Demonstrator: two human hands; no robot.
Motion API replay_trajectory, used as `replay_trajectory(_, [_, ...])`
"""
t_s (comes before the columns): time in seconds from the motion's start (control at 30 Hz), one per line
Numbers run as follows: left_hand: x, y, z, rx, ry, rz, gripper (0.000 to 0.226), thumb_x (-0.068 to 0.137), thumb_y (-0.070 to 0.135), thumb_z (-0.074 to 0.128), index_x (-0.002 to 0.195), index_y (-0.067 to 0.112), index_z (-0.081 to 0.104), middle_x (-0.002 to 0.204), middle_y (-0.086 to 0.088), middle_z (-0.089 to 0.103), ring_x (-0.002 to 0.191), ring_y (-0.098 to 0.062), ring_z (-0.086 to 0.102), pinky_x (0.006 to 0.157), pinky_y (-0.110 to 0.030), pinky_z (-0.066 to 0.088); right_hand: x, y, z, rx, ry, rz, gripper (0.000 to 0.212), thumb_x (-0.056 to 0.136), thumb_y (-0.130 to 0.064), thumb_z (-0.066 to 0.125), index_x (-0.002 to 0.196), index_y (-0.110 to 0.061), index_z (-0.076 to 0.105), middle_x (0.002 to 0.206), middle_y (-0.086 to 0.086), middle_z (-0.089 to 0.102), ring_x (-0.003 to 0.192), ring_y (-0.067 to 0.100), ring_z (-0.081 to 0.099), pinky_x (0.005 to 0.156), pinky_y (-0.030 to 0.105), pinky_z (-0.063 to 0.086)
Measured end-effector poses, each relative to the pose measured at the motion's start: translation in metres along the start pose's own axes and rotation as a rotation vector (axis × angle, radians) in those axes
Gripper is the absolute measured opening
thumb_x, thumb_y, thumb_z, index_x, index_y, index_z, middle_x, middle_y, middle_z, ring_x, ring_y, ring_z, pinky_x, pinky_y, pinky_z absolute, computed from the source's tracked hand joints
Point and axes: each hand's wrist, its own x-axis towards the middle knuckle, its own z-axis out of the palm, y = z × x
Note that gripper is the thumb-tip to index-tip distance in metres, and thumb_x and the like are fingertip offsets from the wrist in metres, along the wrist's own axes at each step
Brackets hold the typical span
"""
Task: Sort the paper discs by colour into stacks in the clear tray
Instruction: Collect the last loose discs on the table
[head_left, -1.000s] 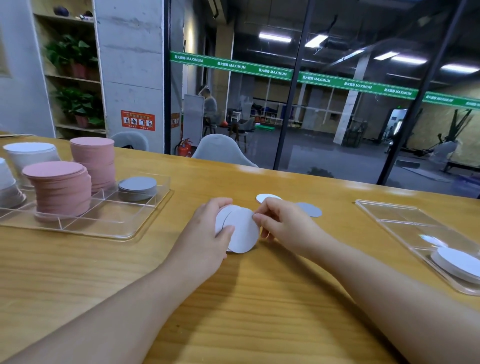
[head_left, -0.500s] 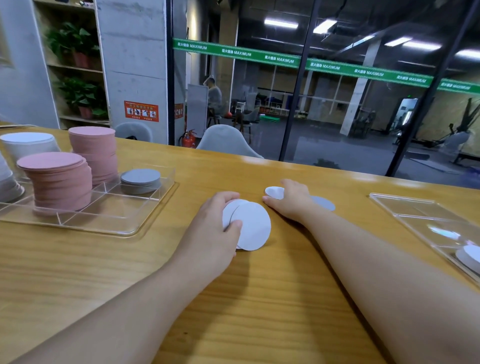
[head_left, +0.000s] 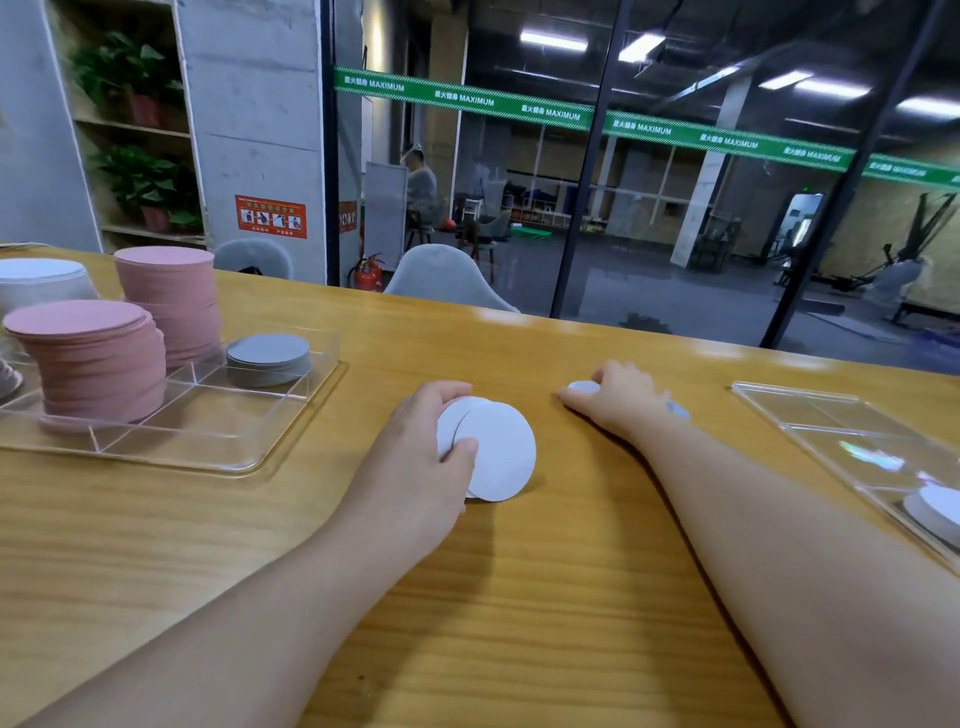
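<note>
Surface (head_left: 519, 623): wooden, grain running sideways.
Left hand (head_left: 415, 457): pinches two overlapping white discs (head_left: 498, 452), thumb on top.
Right hand (head_left: 618, 400): lies flat over a white disc (head_left: 583, 387) and a grey disc (head_left: 678, 411).
Left tray (head_left: 249, 457): pink stacks (head_left: 98, 364), a grey stack (head_left: 268, 358).
Right tray (head_left: 810, 415): a white stack (head_left: 935, 512) at the near end.
Far edge: glass wall (head_left: 675, 208), chair (head_left: 441, 278).

"maximum" along green banner (head_left: 550, 111)

Ceiling strip lights (head_left: 553, 40) lit the dim hall; glare streaked the bench (head_left: 519, 597) edge and the right clear tray (head_left: 831, 415). Wide-angle bending curved the edges; detail was soft.
</note>
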Motion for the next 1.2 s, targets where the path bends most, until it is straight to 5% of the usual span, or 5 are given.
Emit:
replay_trajectory(0.37, [-0.002, 0.007, -0.001, -0.012, 0.045, -0.016, 0.039, 0.093, 0.012, 0.050, 0.128, 0.030, 0.045, 0.125, 0.012, 0.044, 0.086, -0.024, 0.058, 0.043, -0.006, 0.040, -0.114, -0.006, -0.026, 0.128, -0.149, -0.381, 0.059, 0.079, -0.059, 0.060, 0.127, -0.028, 0.046, 0.119, -0.008, 0.045, 0.115, 0.010, 0.046, 0.084, 0.023, 0.032])
replay_trajectory(0.5, [-0.010, 0.008, -0.006, -0.006, 0.065, -0.006, 0.039, 0.093, 0.010, 0.051, 0.127, 0.029, 0.045, 0.126, 0.010, 0.045, 0.086, -0.025, 0.058, 0.044, -0.009, 0.043, -0.174, -0.008, -0.038, 0.174, -0.213, -0.561, 0.058, 0.081, -0.058, 0.059, 0.129, -0.031, 0.043, 0.117, -0.015, 0.041, 0.114, 0.003, 0.045, 0.086, 0.018, 0.031])
replay_trajectory(0.77, [-0.014, 0.009, -0.013, 0.006, 0.080, -0.025, 0.040, 0.093, 0.010, 0.051, 0.128, 0.028, 0.045, 0.126, 0.009, 0.045, 0.072, -0.021, 0.060, 0.044, -0.011, 0.044, -0.194, -0.004, -0.038, 0.418, -0.031, -0.559, 0.062, 0.078, -0.045, 0.070, 0.129, -0.024, 0.042, 0.115, -0.017, 0.042, 0.100, -0.011, 0.036, 0.078, -0.004, 0.028])
replay_trajectory(1.0, [-0.012, 0.009, -0.011, -0.019, -0.023, -0.002, 0.033, 0.096, 0.011, 0.046, 0.123, 0.031, 0.048, 0.114, 0.015, 0.051, 0.058, -0.010, 0.054, 0.047, -0.013, 0.045, -0.172, -0.025, -0.031, 0.431, 0.125, -0.678, 0.069, 0.070, -0.036, 0.078, 0.124, -0.005, 0.047, 0.112, -0.007, 0.038, 0.104, 0.008, 0.042, 0.090, 0.005, 0.026])
replay_trajectory(1.2, [-0.010, 0.006, -0.011, -0.070, -0.026, 0.013, 0.024, 0.095, 0.019, 0.052, 0.106, 0.040, 0.048, 0.098, 0.016, 0.057, 0.046, -0.008, 0.055, 0.057, -0.027, 0.052, -0.160, -0.052, -0.023, 0.430, 0.075, -0.711, 0.077, 0.071, -0.032, 0.080, 0.132, -0.009, 0.040, 0.122, 0.001, 0.038, 0.114, 0.012, 0.041, 0.089, 0.010, 0.028])
